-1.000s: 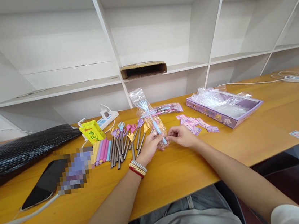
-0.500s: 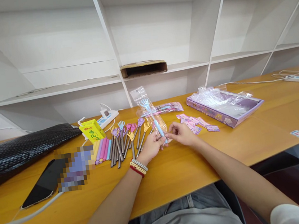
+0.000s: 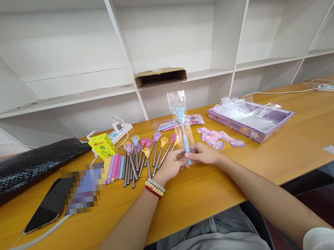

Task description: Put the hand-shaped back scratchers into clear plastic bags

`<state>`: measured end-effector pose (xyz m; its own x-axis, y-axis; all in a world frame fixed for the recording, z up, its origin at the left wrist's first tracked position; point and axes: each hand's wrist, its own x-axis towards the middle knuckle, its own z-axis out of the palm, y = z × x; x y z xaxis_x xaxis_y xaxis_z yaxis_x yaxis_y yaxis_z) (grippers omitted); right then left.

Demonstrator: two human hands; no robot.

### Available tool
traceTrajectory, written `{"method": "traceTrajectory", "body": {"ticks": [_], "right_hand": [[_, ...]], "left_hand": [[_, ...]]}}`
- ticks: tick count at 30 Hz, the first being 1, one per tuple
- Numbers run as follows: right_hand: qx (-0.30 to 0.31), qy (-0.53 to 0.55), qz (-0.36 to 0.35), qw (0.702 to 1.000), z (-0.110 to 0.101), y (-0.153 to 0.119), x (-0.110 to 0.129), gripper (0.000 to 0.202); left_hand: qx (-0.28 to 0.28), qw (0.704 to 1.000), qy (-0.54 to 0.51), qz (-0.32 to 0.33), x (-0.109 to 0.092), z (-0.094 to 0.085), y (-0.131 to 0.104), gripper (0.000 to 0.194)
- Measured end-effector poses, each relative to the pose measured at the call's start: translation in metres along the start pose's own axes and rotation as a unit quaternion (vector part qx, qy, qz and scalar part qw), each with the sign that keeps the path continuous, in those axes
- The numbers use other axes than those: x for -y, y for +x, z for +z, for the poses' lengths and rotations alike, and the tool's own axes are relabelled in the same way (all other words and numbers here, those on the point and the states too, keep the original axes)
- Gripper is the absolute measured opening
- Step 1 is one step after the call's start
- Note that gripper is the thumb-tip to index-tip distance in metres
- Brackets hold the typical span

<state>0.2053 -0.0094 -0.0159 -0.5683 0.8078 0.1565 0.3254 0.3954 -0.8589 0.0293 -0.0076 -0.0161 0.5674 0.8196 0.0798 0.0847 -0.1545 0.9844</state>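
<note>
A blue hand-shaped scratcher stands upright inside a clear plastic bag. My left hand is closed on the bag's lower left side, and my right hand pinches the lower end from the right, its thumb over the blue handle. Left of my hands lie several metal-stemmed scratchers with coloured hand-shaped heads. Beside them is a row of coloured handles. Behind the held bag are bagged scratchers. Small pink cards lie scattered to the right.
A purple box with clear plastic sits at the right. A yellow carton, a power strip, a black phone and a black wrapped bundle are at the left. White shelves hold a cardboard box.
The bagged scratcher has turned from leaning left to upright and shifted slightly right. My right hand has moved onto the lower end of the bag.
</note>
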Motion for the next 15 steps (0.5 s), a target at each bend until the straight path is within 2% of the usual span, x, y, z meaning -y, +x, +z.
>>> {"method": "traceTrajectory", "body": {"ticks": [4, 10, 15], "right_hand": [[0.034, -0.029, -0.008, 0.999, -0.002, -0.001, 0.005, 0.057], [-0.010, -0.113, 0.000, 0.994, -0.001, 0.000, -0.004, 0.061], [-0.039, -0.137, -0.017, 0.990, 0.001, 0.000, -0.005, 0.061]], "left_hand": [[-0.007, 1.000, 0.011, 0.006, -0.002, 0.000, -0.001, 0.024], [-0.056, 0.998, 0.010, -0.011, -0.003, 0.002, -0.001, 0.015], [-0.072, 0.997, -0.001, -0.011, -0.001, 0.003, 0.001, 0.019]]}}
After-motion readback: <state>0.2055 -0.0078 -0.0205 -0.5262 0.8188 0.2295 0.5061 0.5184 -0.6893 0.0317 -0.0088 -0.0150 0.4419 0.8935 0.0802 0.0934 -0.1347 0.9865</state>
